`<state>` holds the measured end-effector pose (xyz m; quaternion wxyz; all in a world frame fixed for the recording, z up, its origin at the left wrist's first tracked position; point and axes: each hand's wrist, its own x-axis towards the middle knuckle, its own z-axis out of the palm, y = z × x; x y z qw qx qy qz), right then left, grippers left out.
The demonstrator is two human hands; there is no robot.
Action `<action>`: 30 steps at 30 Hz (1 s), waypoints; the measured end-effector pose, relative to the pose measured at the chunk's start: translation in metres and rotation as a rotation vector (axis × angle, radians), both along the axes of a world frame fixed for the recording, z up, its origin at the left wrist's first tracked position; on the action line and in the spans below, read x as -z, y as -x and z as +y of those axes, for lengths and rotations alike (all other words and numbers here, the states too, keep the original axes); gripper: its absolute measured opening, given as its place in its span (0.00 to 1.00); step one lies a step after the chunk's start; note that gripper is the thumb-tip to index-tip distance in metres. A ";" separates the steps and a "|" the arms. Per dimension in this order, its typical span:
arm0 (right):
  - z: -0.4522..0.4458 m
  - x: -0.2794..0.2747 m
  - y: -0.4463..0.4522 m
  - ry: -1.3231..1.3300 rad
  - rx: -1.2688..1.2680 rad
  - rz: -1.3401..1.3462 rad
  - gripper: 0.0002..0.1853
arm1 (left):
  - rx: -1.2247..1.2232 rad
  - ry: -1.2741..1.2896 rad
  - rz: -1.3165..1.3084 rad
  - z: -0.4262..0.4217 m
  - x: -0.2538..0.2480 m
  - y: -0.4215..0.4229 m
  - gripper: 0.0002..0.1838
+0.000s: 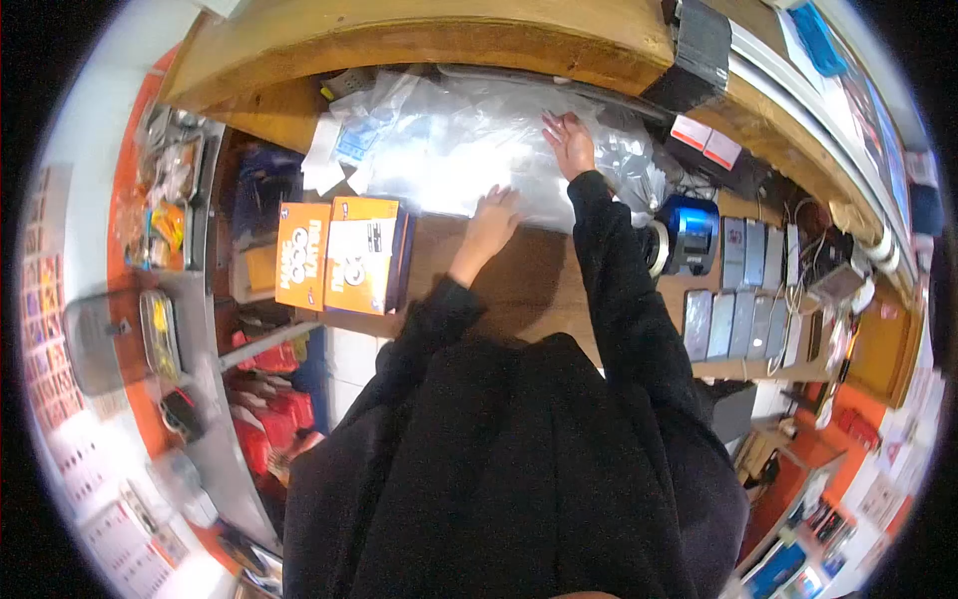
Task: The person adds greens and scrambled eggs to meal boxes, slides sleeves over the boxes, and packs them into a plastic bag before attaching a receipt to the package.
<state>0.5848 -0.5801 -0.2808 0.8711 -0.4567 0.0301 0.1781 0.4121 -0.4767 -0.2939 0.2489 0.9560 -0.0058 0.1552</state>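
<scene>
Spreading across the far part of the table (pixel 544 285), a glossy heap of clear plastic (pixel 429 150) lies beneath and between the person's two hands. Its middle looks fairly flat and throws back a strong glare; the right end is bunched and wrinkled, and the left end runs into loose white and blue wrapping (pixel 354 140). Judging by this, the handling is partway along: the plastic is out on the table and partly level, while the ends are untidy and nothing appears folded or set aside.

The left hand (pixel 494 215) is at the near edge of the plastic, fingers extended, with no grip on anything that shows. The right hand (pixel 569 145) is farther over, above the right part, its fingers loosely bent; whether it pinches a bit of film, I cannot tell.

Nearer and to the left, two orange-and-white boxes (pixel 364 285) sit side by side. To the right of the plastic are a pale roll (pixel 657 250) and, just beside it, a blue-and-black device (pixel 691 235). Farther right, dark flat slabs (pixel 733 250) lie in two rows next to white cables (pixel 798 220). A wooden ledge (pixel 429 40) borders the far side.
</scene>
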 end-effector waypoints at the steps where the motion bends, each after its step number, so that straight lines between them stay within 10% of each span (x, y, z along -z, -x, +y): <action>1: 0.000 0.007 -0.005 -0.027 -0.036 -0.019 0.12 | -0.053 -0.237 -0.143 -0.006 0.014 -0.015 0.13; 8: -0.025 0.025 0.049 0.345 -0.715 -0.294 0.18 | -0.101 0.102 0.230 0.005 0.046 -0.048 0.10; 9: -0.027 0.031 0.067 0.811 -0.693 -0.636 0.13 | -0.081 0.070 0.248 0.007 0.049 -0.049 0.09; 14: -0.023 0.057 0.112 1.308 -0.382 -0.815 0.17 | -0.073 0.232 0.262 0.005 0.045 -0.050 0.07; 30: -0.013 0.068 0.068 1.602 -0.362 -1.083 0.07 | -0.074 -0.146 0.299 0.007 0.040 -0.032 0.14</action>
